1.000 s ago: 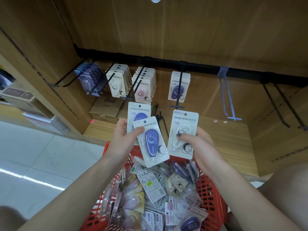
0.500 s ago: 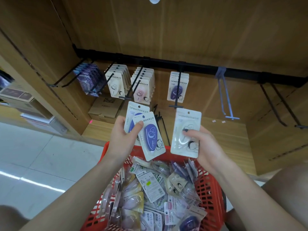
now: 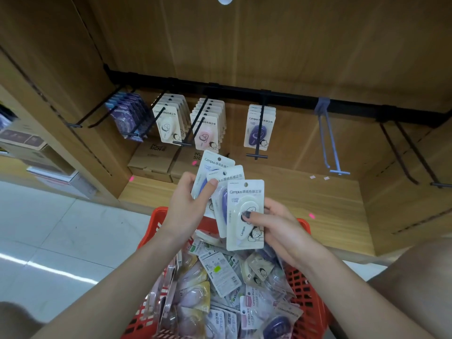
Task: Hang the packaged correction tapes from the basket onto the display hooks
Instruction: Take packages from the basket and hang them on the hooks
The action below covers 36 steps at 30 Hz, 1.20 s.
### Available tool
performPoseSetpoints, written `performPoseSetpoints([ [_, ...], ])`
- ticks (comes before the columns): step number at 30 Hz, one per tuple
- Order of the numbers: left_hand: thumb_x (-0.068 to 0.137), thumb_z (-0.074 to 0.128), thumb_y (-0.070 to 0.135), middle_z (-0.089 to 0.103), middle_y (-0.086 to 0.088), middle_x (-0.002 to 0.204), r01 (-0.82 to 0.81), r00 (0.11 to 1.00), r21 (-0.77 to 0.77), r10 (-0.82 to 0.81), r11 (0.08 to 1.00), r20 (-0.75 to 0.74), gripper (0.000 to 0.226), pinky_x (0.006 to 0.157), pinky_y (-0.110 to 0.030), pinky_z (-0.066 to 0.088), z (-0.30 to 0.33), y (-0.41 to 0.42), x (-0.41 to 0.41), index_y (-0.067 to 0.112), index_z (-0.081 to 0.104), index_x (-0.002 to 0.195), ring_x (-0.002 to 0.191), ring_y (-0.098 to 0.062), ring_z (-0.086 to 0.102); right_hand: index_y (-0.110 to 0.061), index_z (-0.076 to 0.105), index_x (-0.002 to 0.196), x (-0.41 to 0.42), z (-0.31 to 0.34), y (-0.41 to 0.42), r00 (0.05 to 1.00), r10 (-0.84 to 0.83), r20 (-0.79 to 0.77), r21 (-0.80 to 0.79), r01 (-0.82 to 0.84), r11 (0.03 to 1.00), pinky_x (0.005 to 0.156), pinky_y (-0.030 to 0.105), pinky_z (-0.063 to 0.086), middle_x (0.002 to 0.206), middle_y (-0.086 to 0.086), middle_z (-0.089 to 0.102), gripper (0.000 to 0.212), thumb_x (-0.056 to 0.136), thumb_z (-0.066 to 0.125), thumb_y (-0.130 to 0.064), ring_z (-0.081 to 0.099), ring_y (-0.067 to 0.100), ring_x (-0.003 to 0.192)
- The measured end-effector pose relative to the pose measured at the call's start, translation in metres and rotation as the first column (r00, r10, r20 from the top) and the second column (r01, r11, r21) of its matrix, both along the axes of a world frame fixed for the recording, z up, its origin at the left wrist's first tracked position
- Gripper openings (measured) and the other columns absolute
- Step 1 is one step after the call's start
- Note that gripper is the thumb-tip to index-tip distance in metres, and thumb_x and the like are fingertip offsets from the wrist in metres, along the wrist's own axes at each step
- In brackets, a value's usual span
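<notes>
We held three packaged correction tapes fanned out above the red basket (image 3: 309, 297). Our left hand (image 3: 186, 206) gripped two purple correction tape packs (image 3: 221, 178), its thumb pressed across their fronts and its fingers curled behind. Our right hand (image 3: 276, 225) pinched the white correction tape pack (image 3: 245, 214), the thumb lying on the blister and the fingers behind the card. The white pack stood upright and overlapped the nearer purple pack on its right edge; whether the two cards touched we could not tell.

Below our hands the basket was heaped with loose packs (image 3: 220, 272) of mixed colours, some face down and lying at all angles.

On the wooden display a black rail (image 3: 293, 97) carried the hooks. From left to right hung a row of dark purple packs (image 3: 126, 116), a row of white hung packs (image 3: 168, 123), a row of pink hung packs (image 3: 206, 129) and a short row of purple hung packs (image 3: 259, 128). Further right a grey hook (image 3: 330, 140) was bare, and two black hooks (image 3: 413, 155) beyond it were bare too.

Brown cardboard boxes (image 3: 151, 160) sat on the wooden shelf (image 3: 305, 192) beneath the hung rows, and the pale tiled floor (image 3: 61, 228) lay to the left.
</notes>
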State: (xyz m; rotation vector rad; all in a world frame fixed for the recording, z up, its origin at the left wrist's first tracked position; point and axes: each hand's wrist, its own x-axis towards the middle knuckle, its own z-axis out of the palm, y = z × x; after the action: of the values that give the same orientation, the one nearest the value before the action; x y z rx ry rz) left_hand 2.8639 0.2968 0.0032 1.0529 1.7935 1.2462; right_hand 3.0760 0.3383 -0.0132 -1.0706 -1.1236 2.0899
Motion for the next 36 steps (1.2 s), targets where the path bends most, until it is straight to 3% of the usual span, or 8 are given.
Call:
performPoseSetpoints([
  [3, 0.101, 0.065, 0.043, 0.072, -0.004, 0.102, 0.004, 1.000, -0.018, -0.004, 1.000, 0.012, 0.026, 0.089, -0.054, 0.058, 0.004, 0.000, 0.002, 0.019, 0.054, 0.100, 0.097, -0.023, 0.071, -0.008, 0.068, 0.126, 0.003, -0.002, 0.001, 0.997, -0.074, -0.008, 0.000, 0.074, 0.997, 0.079, 0.043, 0.062, 0.121, 0.017, 0.075, 0.046, 0.080, 0.077, -0.009, 0.074, 0.034, 0.110],
  [8, 0.101, 0.065, 0.043, 0.073, -0.003, 0.103, -0.023, 0.999, -0.023, 0.024, 0.999, 0.023, 0.024, 0.084, -0.056, 0.060, 0.009, -0.001, 0.003, 0.022, 0.054, 0.100, 0.095, -0.024, 0.073, -0.009, 0.066, 0.130, 0.009, -0.004, 0.003, 0.990, -0.134, -0.037, -0.007, 0.134, 0.991, 0.083, 0.052, 0.063, 0.124, 0.017, 0.074, 0.043, 0.088, 0.074, -0.006, 0.073, 0.036, 0.112],
  [11, 0.101, 0.065, 0.041, 0.075, 0.001, 0.102, -0.063, 0.998, -0.030, 0.064, 0.998, 0.020, 0.023, 0.078, -0.053, 0.063, 0.011, 0.000, 0.001, 0.022, 0.053, 0.099, 0.091, -0.020, 0.076, -0.005, 0.063, 0.133, 0.017, -0.003, 0.005, 0.971, -0.225, -0.082, -0.021, 0.224, 0.974, 0.082, 0.048, 0.063, 0.125, 0.019, 0.074, 0.040, 0.093, 0.066, 0.001, 0.072, 0.038, 0.114],
  [16, 0.102, 0.064, 0.040, 0.072, -0.005, 0.104, -0.059, 0.998, -0.064, 0.060, 0.996, 0.005, 0.021, 0.080, -0.060, 0.060, 0.013, 0.000, 0.003, 0.023, 0.053, 0.100, 0.094, -0.030, 0.074, -0.006, 0.061, 0.135, 0.020, 0.001, 0.010, 0.959, -0.276, -0.059, 0.041, 0.279, 0.959, 0.095, 0.050, 0.060, 0.127, 0.016, 0.073, 0.038, 0.097, 0.063, 0.002, 0.071, 0.034, 0.118],
  [19, 0.101, 0.065, 0.040, 0.073, -0.004, 0.103, -0.053, 0.999, -0.069, 0.053, 0.996, 0.002, 0.020, 0.080, -0.059, 0.060, 0.013, 0.000, 0.005, 0.024, 0.053, 0.100, 0.092, -0.026, 0.075, -0.005, 0.060, 0.135, 0.017, 0.004, 0.015, 0.961, -0.273, -0.051, 0.056, 0.276, 0.960, 0.102, 0.054, 0.055, 0.128, 0.016, 0.073, 0.037, 0.099, 0.061, 0.001, 0.070, 0.035, 0.119],
  [22, 0.101, 0.065, 0.039, 0.073, -0.001, 0.103, -0.051, 0.999, -0.082, 0.050, 0.995, -0.012, 0.019, 0.077, -0.057, 0.062, 0.012, 0.000, 0.004, 0.025, 0.053, 0.100, 0.090, -0.022, 0.076, -0.005, 0.060, 0.135, 0.012, 0.004, 0.016, 0.966, -0.255, -0.037, 0.057, 0.257, 0.965, 0.100, 0.055, 0.056, 0.127, 0.015, 0.074, 0.037, 0.099, 0.061, 0.001, 0.070, 0.035, 0.119],
  [28, 0.101, 0.065, 0.038, 0.073, -0.007, 0.106, -0.086, 0.996, -0.088, 0.085, 0.992, -0.018, 0.018, 0.077, -0.061, 0.060, 0.014, 0.000, 0.003, 0.027, 0.051, 0.099, 0.091, -0.030, 0.075, -0.005, 0.061, 0.134, 0.001, 0.003, 0.019, 0.945, -0.326, 0.008, 0.015, 0.326, 0.945, 0.104, 0.059, 0.053, 0.124, 0.014, 0.075, 0.035, 0.099, 0.063, 0.001, 0.072, 0.035, 0.116],
  [36, 0.101, 0.066, 0.037, 0.072, -0.006, 0.106, -0.091, 0.996, -0.088, 0.088, 0.992, -0.034, 0.018, 0.079, -0.060, 0.060, 0.013, 0.000, 0.006, 0.025, 0.052, 0.100, 0.092, -0.027, 0.075, -0.004, 0.059, 0.135, -0.024, 0.011, 0.077, 0.930, -0.355, 0.092, -0.010, 0.357, 0.934, 0.104, 0.059, 0.054, 0.127, 0.015, 0.073, 0.037, 0.100, 0.062, 0.004, 0.071, 0.033, 0.115],
])
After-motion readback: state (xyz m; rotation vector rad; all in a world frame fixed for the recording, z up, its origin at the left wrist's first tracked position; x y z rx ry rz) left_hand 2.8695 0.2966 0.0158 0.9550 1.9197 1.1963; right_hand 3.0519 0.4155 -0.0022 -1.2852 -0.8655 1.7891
